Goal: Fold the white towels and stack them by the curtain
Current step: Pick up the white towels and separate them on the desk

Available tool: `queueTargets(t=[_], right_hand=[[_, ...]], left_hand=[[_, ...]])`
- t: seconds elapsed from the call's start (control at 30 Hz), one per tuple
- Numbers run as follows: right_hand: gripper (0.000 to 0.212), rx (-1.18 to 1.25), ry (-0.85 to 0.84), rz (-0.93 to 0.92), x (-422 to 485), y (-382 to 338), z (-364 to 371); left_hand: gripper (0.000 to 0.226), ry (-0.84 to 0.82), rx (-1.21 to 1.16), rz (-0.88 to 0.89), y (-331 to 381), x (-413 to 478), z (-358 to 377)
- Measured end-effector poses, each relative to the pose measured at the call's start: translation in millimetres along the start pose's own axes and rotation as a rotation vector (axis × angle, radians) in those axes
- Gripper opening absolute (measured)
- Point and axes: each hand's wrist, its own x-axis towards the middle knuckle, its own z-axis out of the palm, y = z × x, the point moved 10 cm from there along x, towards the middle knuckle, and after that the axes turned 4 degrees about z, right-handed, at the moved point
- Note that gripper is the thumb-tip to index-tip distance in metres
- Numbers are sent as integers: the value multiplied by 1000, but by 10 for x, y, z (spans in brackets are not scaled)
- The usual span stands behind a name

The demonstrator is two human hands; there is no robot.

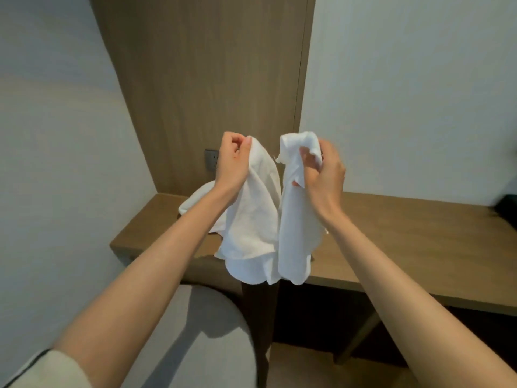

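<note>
A white towel point(260, 219) hangs in the air above the wooden desk point(405, 233), held up by both hands. My left hand point(233, 161) pinches one top edge of it. My right hand point(321, 169) grips the other top edge, bunched in its fingers. The cloth droops in two loose folds between my forearms, down past the desk's front edge. More white towel point(195, 200) lies on the desk behind my left wrist; whether it is the same piece I cannot tell. No curtain is in view.
A grey rounded chair seat point(201, 326) stands below the desk at the lower left. A wall socket point(211, 159) sits on the wooden wall panel point(204, 79) behind. A dark object point(507, 205) shows at the desk's far right edge.
</note>
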Motion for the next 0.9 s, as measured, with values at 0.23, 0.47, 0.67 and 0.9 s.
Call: queueTargets(t=[0.23, 0.47, 0.67, 0.9], right_hand=[[5, 22, -153, 24, 981, 531, 647], [15, -79, -404, 138, 980, 1742, 1462], [42, -349, -739, 78, 538, 2418, 2215], [58, -627, -1022, 160, 192, 2918, 2767]], left_hand=[[9, -19, 91, 97, -434, 886, 452], [8, -163, 405, -52, -1937, 868, 745], [33, -474, 790, -156, -3002, 495, 924], [41, -633, 897, -276, -3533, 372, 862]])
